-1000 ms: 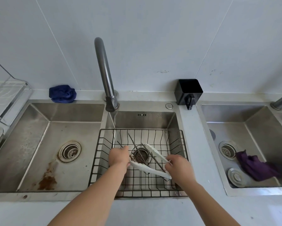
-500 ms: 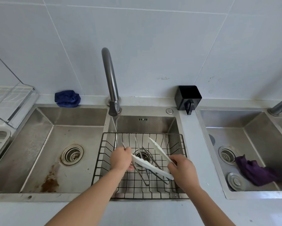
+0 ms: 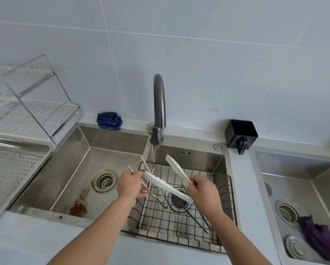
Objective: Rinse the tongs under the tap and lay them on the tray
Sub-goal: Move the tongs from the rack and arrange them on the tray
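My left hand [image 3: 130, 185] grips a pair of thin metal tongs [image 3: 143, 165]. Their tips point up and left over the divider between the basins, just below the tap spout [image 3: 154, 139]. My right hand [image 3: 203, 191] holds white plastic tongs [image 3: 167, 186] by their hinge end, their two arms spread towards the spout. Another pair of metal tongs [image 3: 197, 217] lies in the black wire basket [image 3: 179, 238] in the middle basin. The perforated steel tray [image 3: 11, 169] sits at the far left of the counter.
A wire dish rack [image 3: 38, 104] stands behind the tray. A blue cloth [image 3: 109, 121] lies behind the stained left basin [image 3: 80, 175]. A black holder [image 3: 241, 135] stands right of the tap [image 3: 159, 104]. The right basin holds a purple cloth [image 3: 321, 239] and a plug.
Both hands have risen with their tongs, up and left towards the spout. The metal tongs in my left hand have come up out of the basket.
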`<action>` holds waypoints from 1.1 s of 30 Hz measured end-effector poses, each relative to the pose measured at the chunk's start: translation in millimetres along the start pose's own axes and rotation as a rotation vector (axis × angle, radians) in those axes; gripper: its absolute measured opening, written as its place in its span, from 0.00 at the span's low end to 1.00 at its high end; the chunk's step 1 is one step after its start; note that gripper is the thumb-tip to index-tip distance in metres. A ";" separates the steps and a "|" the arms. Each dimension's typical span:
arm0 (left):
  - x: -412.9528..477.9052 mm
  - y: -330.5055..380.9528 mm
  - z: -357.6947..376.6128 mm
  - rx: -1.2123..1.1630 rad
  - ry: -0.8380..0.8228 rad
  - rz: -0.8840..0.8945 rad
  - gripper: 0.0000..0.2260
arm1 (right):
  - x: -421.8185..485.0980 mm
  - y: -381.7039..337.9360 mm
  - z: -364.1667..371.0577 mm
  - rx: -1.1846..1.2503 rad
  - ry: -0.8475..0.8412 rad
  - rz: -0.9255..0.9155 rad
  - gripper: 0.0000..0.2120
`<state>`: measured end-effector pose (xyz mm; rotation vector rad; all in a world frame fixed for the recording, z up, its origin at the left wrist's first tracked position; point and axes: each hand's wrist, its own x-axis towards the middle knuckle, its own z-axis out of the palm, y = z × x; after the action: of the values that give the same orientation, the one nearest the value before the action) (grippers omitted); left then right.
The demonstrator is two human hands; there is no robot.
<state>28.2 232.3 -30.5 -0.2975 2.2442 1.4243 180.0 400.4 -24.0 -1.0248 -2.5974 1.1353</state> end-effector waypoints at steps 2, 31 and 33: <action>2.7 2.7 -11.2 -0.028 0.017 0.009 0.11 | 4.1 -11.1 1.9 -0.024 -0.018 -0.020 0.08; 58.9 -90.6 -440.3 -0.475 0.483 -0.052 0.10 | -42.9 -341.6 230.1 -0.013 -0.286 -0.373 0.07; 63.6 -99.5 -469.6 -0.483 0.489 -0.064 0.09 | -50.5 -363.0 252.6 0.008 -0.306 -0.377 0.08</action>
<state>-110.4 -228.1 26.3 -0.9550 2.1744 2.0175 -68.1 39.3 54.5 -0.3498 -2.8421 1.2786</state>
